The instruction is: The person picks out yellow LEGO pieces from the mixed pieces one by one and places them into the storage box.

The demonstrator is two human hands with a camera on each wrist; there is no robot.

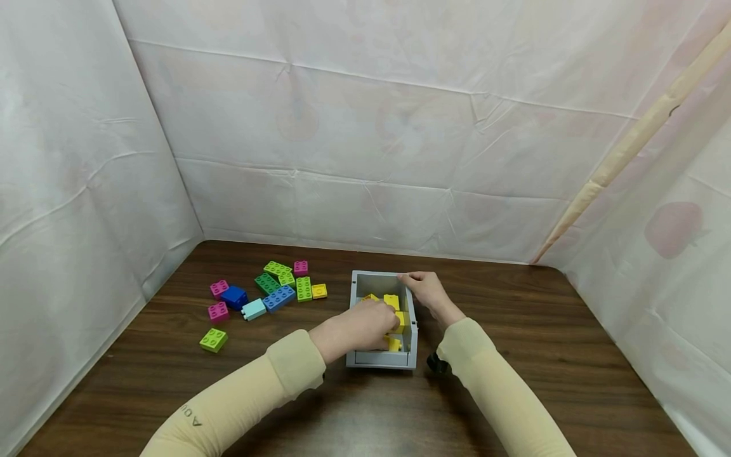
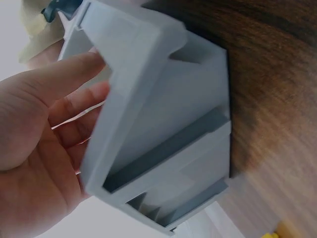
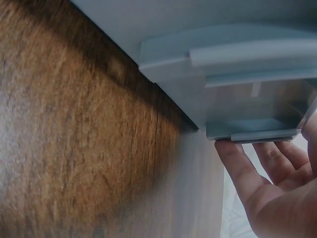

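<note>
A grey open-topped box [image 1: 381,360] stands on the table with several yellow toy bricks [image 1: 391,301] inside. My left hand [image 1: 365,322] reaches down into it from the left, fingers among the bricks. In the left wrist view the thumb [image 2: 81,72] and curved fingers pass behind the box wall [image 2: 111,134], which hides their tips, so I cannot tell whether they pinch a brick. My right hand [image 1: 427,291] grips the box at its far right corner. The right wrist view has its fingers [image 3: 242,171] against the box's far end.
Left of the box lie loose toy bricks: lime [image 1: 214,340], pink [image 1: 218,311], dark blue [image 1: 234,297], blue [image 1: 279,298], pale blue [image 1: 254,309], green [image 1: 266,283] and yellow [image 1: 319,291]. White cloth [image 1: 365,127] walls the table's back and sides.
</note>
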